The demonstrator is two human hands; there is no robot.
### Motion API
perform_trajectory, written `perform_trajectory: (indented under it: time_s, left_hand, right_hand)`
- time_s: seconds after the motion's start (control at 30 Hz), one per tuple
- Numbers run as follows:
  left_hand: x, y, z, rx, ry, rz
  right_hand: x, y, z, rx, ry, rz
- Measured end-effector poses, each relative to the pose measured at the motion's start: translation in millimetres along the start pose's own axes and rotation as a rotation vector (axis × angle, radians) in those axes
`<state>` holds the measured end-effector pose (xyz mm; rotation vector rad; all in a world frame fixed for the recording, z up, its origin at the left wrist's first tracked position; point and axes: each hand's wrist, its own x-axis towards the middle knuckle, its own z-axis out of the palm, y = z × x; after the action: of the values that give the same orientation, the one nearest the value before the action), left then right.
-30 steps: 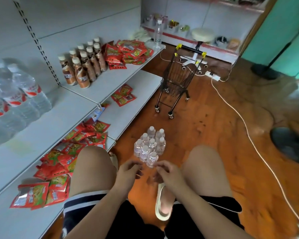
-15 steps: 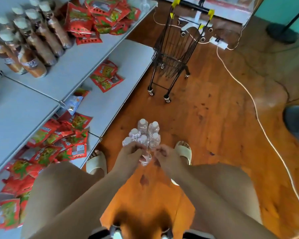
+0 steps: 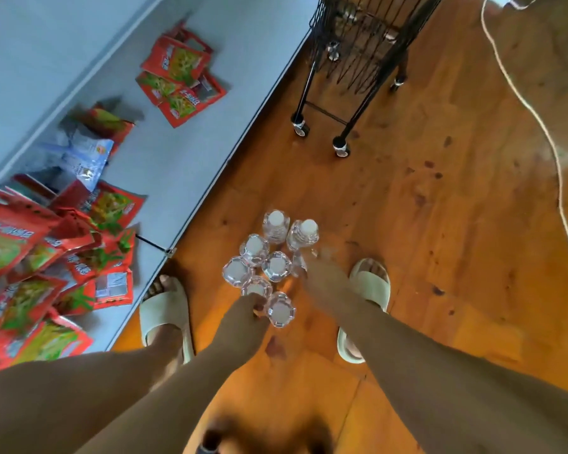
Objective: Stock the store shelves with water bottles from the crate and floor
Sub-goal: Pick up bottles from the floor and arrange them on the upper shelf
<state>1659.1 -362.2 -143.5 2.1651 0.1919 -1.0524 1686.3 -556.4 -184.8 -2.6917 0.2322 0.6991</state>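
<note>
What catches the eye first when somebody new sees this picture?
Clear water bottles stand clustered on the wooden floor, with the left hand and the blurred right hand down at them. Red snack packets lie scattered on the white shelf at left, and a black wire cart stands at the top.
</note>
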Motion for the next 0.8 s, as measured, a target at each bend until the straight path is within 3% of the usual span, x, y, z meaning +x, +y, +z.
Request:
perform_trajectory:
  time_s: [0.13, 0.23, 0.37, 0.73, 0.8]
  left_hand:
    - [4.7, -2.7, 2.8, 0.056, -0.052, -0.001]
    - [5.4, 4.7, -0.6, 0.069, -0.041, -0.001]
    - [-12.0, 20.8, -6.1, 0.060, -0.033, 0.074]
    - [-148.4, 59.4, -38.6, -0.008, 0.088, 0.441]
    - [-183.6, 58.2, -48.1, 0.025, 0.006, 0.431]
  right_hand:
    - [0.4, 1.8, -5.8, -0.152, -0.009, 0.004]
    - [-20.9, 12.6, -13.5, -0.216, 0.082, 0.015]
    - [-48.9, 11.8, -48.4, -0.037, 0.158, 0.036]
    - [-196.0, -49.1, -200.8, 0.560, 0.398, -0.294]
    - [-220.1, -64.5, -222.4, 0.654, 0.382, -0.338]
